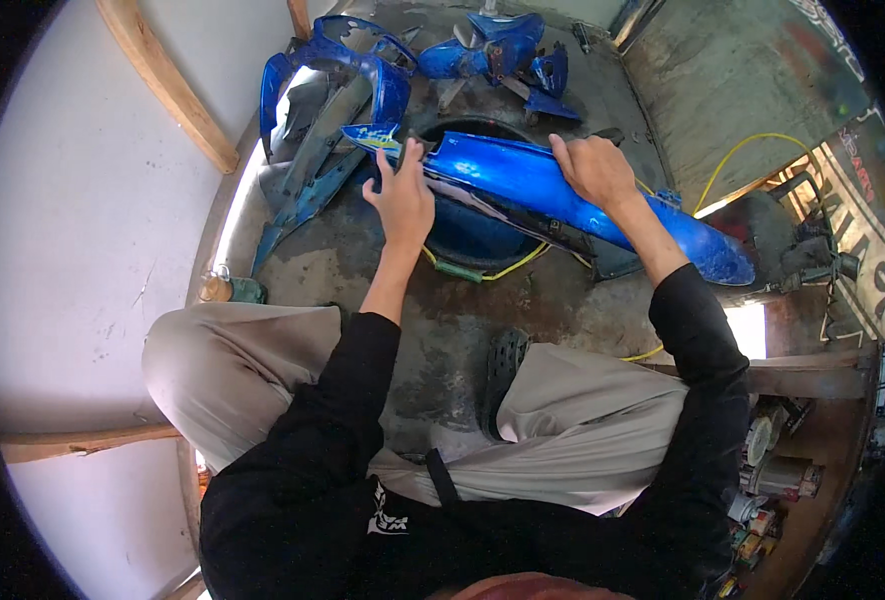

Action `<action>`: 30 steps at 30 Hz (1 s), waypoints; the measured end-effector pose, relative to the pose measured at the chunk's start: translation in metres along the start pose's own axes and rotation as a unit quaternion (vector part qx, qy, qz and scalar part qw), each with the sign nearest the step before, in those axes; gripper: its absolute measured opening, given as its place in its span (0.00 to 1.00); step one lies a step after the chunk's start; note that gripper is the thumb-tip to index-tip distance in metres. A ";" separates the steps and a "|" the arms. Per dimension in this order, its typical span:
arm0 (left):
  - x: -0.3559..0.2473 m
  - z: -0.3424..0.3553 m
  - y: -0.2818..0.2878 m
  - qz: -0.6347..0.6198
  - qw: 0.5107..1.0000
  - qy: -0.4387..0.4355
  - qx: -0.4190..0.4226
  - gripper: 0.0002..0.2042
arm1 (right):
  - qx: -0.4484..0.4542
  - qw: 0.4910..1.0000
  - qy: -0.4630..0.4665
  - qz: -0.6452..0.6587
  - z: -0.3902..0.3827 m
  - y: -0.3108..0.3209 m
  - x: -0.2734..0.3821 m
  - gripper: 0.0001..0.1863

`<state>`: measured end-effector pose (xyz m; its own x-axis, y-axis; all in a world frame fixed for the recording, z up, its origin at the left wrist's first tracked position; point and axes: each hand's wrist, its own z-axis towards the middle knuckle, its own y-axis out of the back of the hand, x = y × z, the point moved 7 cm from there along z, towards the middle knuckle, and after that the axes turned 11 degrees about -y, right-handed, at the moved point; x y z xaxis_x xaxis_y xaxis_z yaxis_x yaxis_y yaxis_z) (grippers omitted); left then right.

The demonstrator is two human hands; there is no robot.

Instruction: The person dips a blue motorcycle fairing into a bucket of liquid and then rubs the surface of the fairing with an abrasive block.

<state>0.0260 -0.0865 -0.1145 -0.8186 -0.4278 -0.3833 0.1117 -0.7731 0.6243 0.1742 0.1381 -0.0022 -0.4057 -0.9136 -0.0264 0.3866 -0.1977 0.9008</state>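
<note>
A long glossy blue plastic body panel, like a motorcycle side cover, slants across in front of me over a dark round tub. My right hand is closed over its far edge, with the fingertips partly hidden behind it. At the panel's narrow left end, which carries a yellowish-green marking, my left hand is raised with its fingers spread. Those fingers overlap the end in view; whether they press on it I cannot tell. The panel's right end tapers out past my right forearm.
More blue body panels and another blue cluster lie on the floor at the far side. A yellow hose runs around the tub. To the left stand a white wall and a small jar; cans sit at the lower right.
</note>
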 end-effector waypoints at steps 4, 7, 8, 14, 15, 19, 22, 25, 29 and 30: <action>-0.046 -0.013 -0.010 0.000 0.999 -0.052 -0.001 0.21 | -0.001 1.000 -0.011 -0.005 -0.001 -0.006 -0.004 0.34; -0.127 -0.032 -0.005 -0.132 0.982 -0.134 0.011 0.20 | 0.011 1.000 -0.015 0.013 0.000 -0.005 -0.007 0.33; -0.139 -0.036 -0.004 -0.168 0.974 -0.154 0.016 0.20 | 0.017 1.000 -0.016 0.018 0.001 -0.005 -0.004 0.33; -0.051 -0.013 -0.012 -0.053 0.995 -0.079 -0.012 0.20 | 0.018 0.999 -0.029 0.021 0.001 0.000 -0.011 0.33; -0.018 -0.010 -0.012 -0.031 0.999 -0.036 -0.004 0.20 | 0.018 0.999 -0.026 0.030 0.003 0.000 -0.008 0.33; 0.054 -0.015 -0.003 0.051 0.995 0.082 0.032 0.20 | 0.005 1.000 -0.015 0.010 0.004 -0.001 0.002 0.33; -0.013 -0.013 -0.009 -0.024 0.999 0.026 0.032 0.20 | 0.011 1.000 -0.022 -0.004 -0.001 -0.004 -0.008 0.32; -0.109 -0.025 -0.005 -0.075 0.990 -0.117 0.038 0.21 | 0.003 1.000 -0.011 0.006 0.001 -0.006 -0.009 0.32; -0.130 -0.033 -0.003 -0.124 0.974 -0.180 0.050 0.22 | 0.005 1.000 0.016 0.003 0.000 -0.009 -0.013 0.31; -0.111 -0.028 -0.008 -0.104 0.983 -0.144 0.044 0.21 | 0.000 1.000 0.002 0.017 0.002 -0.009 -0.012 0.32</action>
<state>0.1317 -0.0464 -0.0964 -0.9454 -0.1058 -0.3084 -0.1128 -0.7813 0.6139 0.1738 0.1512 -0.0087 -0.3884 -0.9215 0.0026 0.3998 -0.1659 0.9015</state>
